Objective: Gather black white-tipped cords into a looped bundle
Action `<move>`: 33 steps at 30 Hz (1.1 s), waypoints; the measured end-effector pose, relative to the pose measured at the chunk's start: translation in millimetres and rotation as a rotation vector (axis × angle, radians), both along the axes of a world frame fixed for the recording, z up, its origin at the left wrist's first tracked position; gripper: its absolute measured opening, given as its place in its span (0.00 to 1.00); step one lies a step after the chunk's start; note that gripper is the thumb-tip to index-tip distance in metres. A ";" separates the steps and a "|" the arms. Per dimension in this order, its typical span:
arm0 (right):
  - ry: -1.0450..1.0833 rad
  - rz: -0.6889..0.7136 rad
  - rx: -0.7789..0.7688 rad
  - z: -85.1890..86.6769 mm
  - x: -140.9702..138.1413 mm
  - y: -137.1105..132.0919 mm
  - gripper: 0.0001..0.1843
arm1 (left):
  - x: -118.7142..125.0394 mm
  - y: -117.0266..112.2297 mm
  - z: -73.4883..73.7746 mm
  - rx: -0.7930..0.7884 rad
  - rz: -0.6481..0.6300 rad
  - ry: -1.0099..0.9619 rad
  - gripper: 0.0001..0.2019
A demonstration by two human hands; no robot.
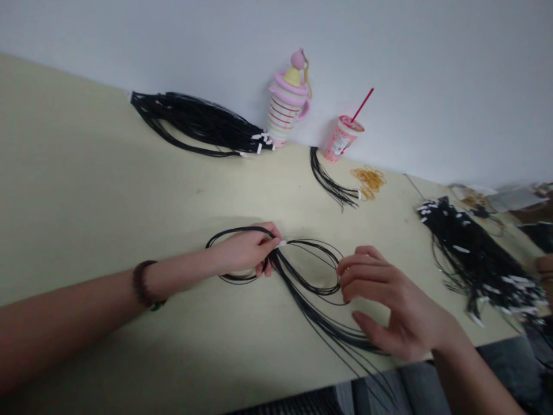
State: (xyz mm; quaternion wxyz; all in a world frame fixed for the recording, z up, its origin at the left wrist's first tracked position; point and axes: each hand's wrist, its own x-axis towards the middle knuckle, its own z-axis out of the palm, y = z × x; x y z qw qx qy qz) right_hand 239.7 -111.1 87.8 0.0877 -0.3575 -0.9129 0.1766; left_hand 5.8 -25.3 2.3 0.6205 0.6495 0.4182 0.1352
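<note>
A bundle of thin black cables (302,282) lies looped on the table in front of me, its loose ends trailing over the near edge. My left hand (259,248) is closed around the middle of this bundle, where the loops cross. Beside its thumb a small white connector (281,244) sticks out. My right hand (380,294) hovers over the right-hand loop and the trailing strands with thumb and fingers apart. Its fingertips are close to the loop; whether they touch it I cannot tell.
Along the wall are a large black cable bundle (194,124), a pink-lidded cup (285,106) and a pink drink cup with a straw (343,138). Nearby are a small cable bunch (330,181) and yellow rubber bands (368,180). A cable pile (479,253) and part of another person's hand (545,268) are at right.
</note>
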 end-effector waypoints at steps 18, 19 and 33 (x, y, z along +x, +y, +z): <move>0.229 -0.233 -0.005 -75.8 -21.7 26.8 0.12 | -0.2 -0.3 -0.7 0.026 -0.003 0.001 0.13; 0.297 -0.221 -0.016 -79.8 -16.4 29.9 0.10 | -0.5 -0.3 -1.2 0.028 -0.006 0.001 0.13; 0.178 -0.150 -0.126 -72.0 -35.3 36.1 0.09 | -0.5 0.1 -0.3 0.015 -0.007 -0.008 0.11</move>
